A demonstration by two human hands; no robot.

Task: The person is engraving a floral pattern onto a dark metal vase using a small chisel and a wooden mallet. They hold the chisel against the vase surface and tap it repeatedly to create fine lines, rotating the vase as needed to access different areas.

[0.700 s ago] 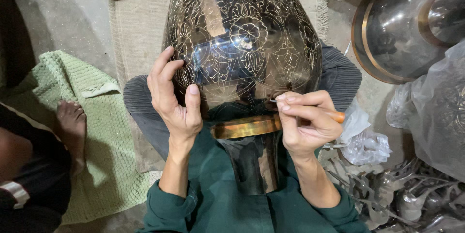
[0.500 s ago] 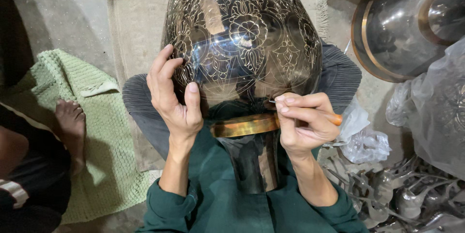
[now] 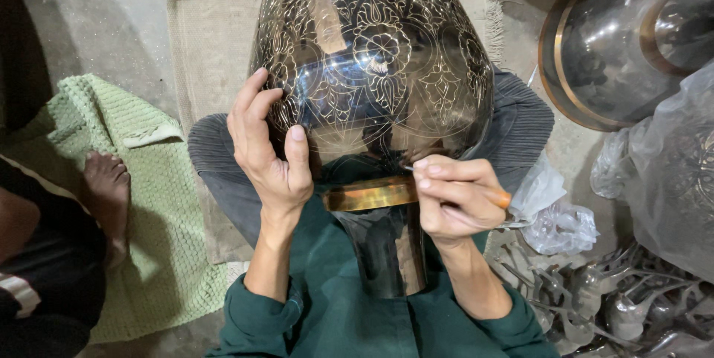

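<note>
A large dark metal vase (image 3: 372,68) with fine engraved floral patterns lies across my lap, its narrow neck with a brass band (image 3: 368,194) pointing toward me. My left hand (image 3: 268,150) clasps the vase's lower left side, thumb pressed on the shiny surface. My right hand (image 3: 457,198) grips a thin engraving tool with an orange handle (image 3: 500,198), its metal tip touching the vase just above the brass band.
Another person's bare foot (image 3: 108,191) rests on a green towel (image 3: 126,217) at left. A beige mat (image 3: 212,46) lies under the vase. Big polished metal bowls (image 3: 617,53) sit at upper right, plastic wrap (image 3: 669,172) and several small metal pieces (image 3: 610,306) at lower right.
The tool tip and my right hand have shifted slightly along the vase above the brass band. My left hand keeps its hold.
</note>
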